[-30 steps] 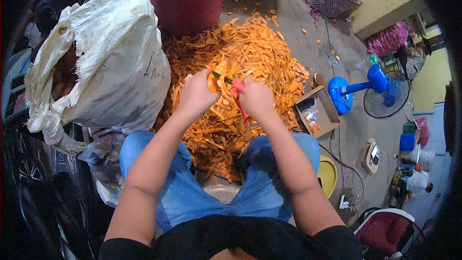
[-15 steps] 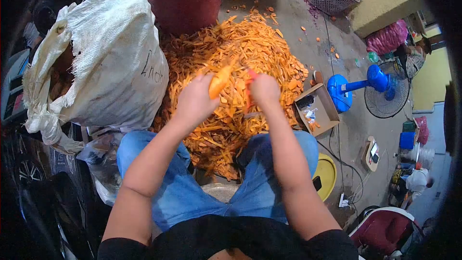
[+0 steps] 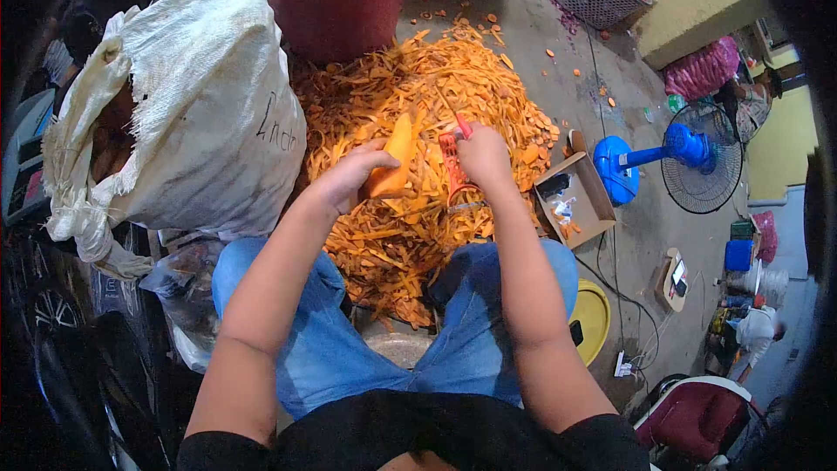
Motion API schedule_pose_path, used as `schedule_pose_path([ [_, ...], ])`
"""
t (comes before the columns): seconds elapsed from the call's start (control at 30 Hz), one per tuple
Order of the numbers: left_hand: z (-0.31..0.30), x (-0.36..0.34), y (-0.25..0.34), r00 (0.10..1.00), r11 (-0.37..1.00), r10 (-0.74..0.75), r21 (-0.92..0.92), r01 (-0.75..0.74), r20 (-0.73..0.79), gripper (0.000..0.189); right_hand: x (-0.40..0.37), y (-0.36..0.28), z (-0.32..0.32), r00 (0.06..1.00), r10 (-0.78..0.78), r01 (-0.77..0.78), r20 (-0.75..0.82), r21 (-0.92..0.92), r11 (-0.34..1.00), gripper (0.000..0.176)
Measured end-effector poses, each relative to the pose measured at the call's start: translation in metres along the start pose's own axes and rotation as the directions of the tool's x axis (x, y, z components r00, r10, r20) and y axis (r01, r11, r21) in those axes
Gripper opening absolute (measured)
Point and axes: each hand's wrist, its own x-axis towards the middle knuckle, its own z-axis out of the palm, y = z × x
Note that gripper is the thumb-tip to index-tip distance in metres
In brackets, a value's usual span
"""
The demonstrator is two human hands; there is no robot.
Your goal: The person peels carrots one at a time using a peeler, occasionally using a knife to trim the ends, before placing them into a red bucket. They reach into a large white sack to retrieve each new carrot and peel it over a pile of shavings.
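A thick peeled carrot [image 3: 395, 157] is gripped in my left hand [image 3: 350, 176], its tip pointing up and away from me. My right hand [image 3: 485, 157] is closed around a red peeler [image 3: 452, 161] with an openwork body. A thin dark blade with a red handle [image 3: 465, 128] also sticks out above that fist. Peeler and carrot are a short way apart. Below both hands spreads a big heap of orange peelings [image 3: 462, 78], reaching from between my knees to the tub.
To the left stands a torn white sack [image 3: 209, 113], with a red tub [image 3: 327, 9] behind the heap. On the right are a cardboard box [image 3: 593, 201], a blue fan [image 3: 615, 170], a yellow lid [image 3: 593, 318] and cables. A person [image 3: 757, 329] is far right.
My hands have moved slightly apart, and the motion blur is gone. The carrot now points more upright, and the peeler has come away from it to the right.
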Motion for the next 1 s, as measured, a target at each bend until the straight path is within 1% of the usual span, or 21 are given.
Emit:
schedule_pose_path([
  [0.03, 0.001, 0.002, -0.001, 1.0, 1.0, -0.004, -0.001, 0.004, 0.001, 0.06, -0.002, -0.001, -0.002, 1.0, 0.004, -0.004, 0.002, -0.001, 1.0, 0.018],
  [0.1, 0.005, 0.005, -0.002, 0.989, 0.979, 0.144, 0.155, -0.135, -0.045, 0.052, -0.004, -0.006, -0.007, 0.999, -0.046, 0.046, -0.017, 0.016, 0.999, 0.018],
  [0.13, 0.004, 0.006, -0.003, 0.988, 0.978, 0.144, 0.156, -0.135, -0.047, 0.052, -0.004, -0.006, -0.006, 0.999, -0.047, 0.047, -0.016, 0.018, 0.999, 0.018],
  [0.2, 0.002, 0.009, -0.003, 0.985, 0.97, 0.166, 0.191, -0.153, -0.054, 0.054, -0.002, -0.005, -0.005, 0.999, -0.023, 0.027, -0.031, 0.127, 0.992, 0.016],
  [0.23, 0.002, 0.009, -0.001, 0.985, 0.97, 0.166, 0.191, -0.153, -0.053, 0.054, -0.002, -0.005, -0.006, 0.999, -0.022, 0.026, -0.033, 0.127, 0.992, 0.016],
  [0.3, 0.002, 0.005, 0.003, 0.999, 0.997, -0.05, 0.058, 0.05, -0.005, 0.053, -0.003, -0.008, -0.009, 0.999, -0.008, 0.018, -0.049, 0.212, 0.977, 0.015],
  [0.33, 0.002, 0.005, 0.001, 0.999, 0.997, -0.05, 0.059, 0.051, -0.005, 0.053, -0.003, -0.007, -0.009, 0.999, -0.008, 0.018, -0.049, 0.212, 0.977, 0.015],
  [0.4, 0.006, 0.006, -0.004, 0.998, 0.999, 0.04, 0.005, -0.041, 0.057, 0.054, -0.002, -0.006, -0.008, 0.995, -0.062, 0.074, -0.077, 0.158, 0.985, 0.015],
  [0.43, 0.008, 0.005, -0.004, 0.998, 0.999, 0.039, 0.006, -0.04, 0.058, 0.054, -0.002, -0.005, -0.006, 0.995, -0.061, 0.072, -0.078, 0.158, 0.985, 0.015],
  [0.5, 0.009, 0.003, -0.003, 0.986, 0.989, 0.135, 0.046, -0.14, 0.096, 0.045, -0.001, -0.004, -0.001, 0.989, -0.114, 0.117, -0.099, 0.024, 0.993, 0.015],
  [0.53, 0.007, 0.004, -0.002, 0.986, 0.989, 0.137, 0.045, -0.142, 0.093, 0.045, -0.001, -0.004, 0.0, 0.988, -0.117, 0.12, -0.097, 0.024, 0.993, 0.015],
  [0.6, 0.001, 0.008, 0.002, 0.99, 0.99, 0.047, -0.136, -0.028, 0.137, 0.04, -0.003, -0.004, 0.001, 0.984, -0.155, 0.145, -0.093, -0.102, 0.984, 0.016],
  [0.63, 0.0, 0.009, 0.001, 0.99, 0.99, 0.048, -0.137, -0.029, 0.136, 0.04, -0.004, -0.005, 0.001, 0.983, -0.156, 0.147, -0.092, -0.103, 0.984, 0.016],
  [0.7, -0.001, 0.011, 0.0, 0.997, 0.979, 0.078, -0.193, -0.071, 0.029, 0.039, -0.007, -0.009, 0.002, 0.969, -0.223, 0.201, -0.105, -0.189, 0.961, 0.014],
  [0.73, -0.002, 0.011, 0.001, 0.996, 0.979, 0.079, -0.193, -0.072, 0.029, 0.039, -0.01, -0.011, 0.002, 0.969, -0.223, 0.201, -0.105, -0.189, 0.961, 0.014],
  [0.8, -0.004, 0.012, 0.002, 0.996, 0.989, 0.032, -0.142, -0.044, -0.085, 0.036, -0.016, -0.018, 0.0, 0.947, -0.315, 0.292, -0.056, -0.253, 0.922, 0.014],
  [0.83, -0.006, 0.013, 0.003, 0.996, 0.989, 0.033, -0.143, -0.046, -0.087, 0.036, -0.019, -0.021, 0.0, 0.947, -0.318, 0.295, -0.055, -0.252, 0.922, 0.014],
  [0.9, -0.009, 0.015, 0.002, 0.985, 0.987, 0.08, -0.124, -0.099, -0.154, 0.034, -0.022, -0.027, -0.001, 0.952, -0.304, 0.306, 0.039, -0.185, 0.934, 0.011],
  [0.93, -0.009, 0.013, 0.005, 0.988, 0.982, 0.064, -0.166, -0.088, -0.144, 0.033, -0.024, -0.028, -0.001, 0.951, -0.306, 0.307, 0.04, -0.186, 0.933, 0.011],
  [0.97, -0.009, 0.014, 0.004, 0.987, 0.982, 0.064, -0.167, -0.088, -0.144, 0.033, -0.025, -0.03, -0.001, 0.947, -0.314, 0.32, 0.064, -0.199, 0.926, 0.011],
  [1.0, -0.01, 0.015, 0.003, 0.985, 0.978, 0.053, -0.191, -0.085, -0.166, 0.033, -0.026, -0.031, 0.0, 0.943, -0.32, 0.332, 0.087, -0.212, 0.919, 0.011],
])
